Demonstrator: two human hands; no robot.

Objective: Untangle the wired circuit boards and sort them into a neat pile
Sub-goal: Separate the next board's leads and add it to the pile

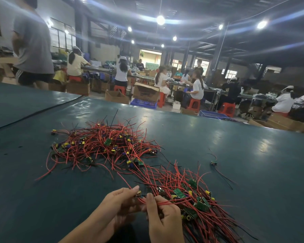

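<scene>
A tangled heap of small green circuit boards with red and black wires [102, 146] lies in the middle of the dark green table [218, 146]. A second bundle of wired boards [197, 199] spreads from my hands toward the lower right, its wires running roughly the same way. My left hand [119, 202] pinches a small board with a yellow part and its red wire between thumb and fingers. Close beside it, my right hand [163, 218] grips red wires of the near bundle. One single wired board [214, 163] lies apart at the right.
The table's far edge runs diagonally across the view. Beyond it, several people sit on red stools at workbenches among cardboard boxes [146, 92] and blue crates [143, 103]. A person in a grey shirt [33, 44] stands at the far left.
</scene>
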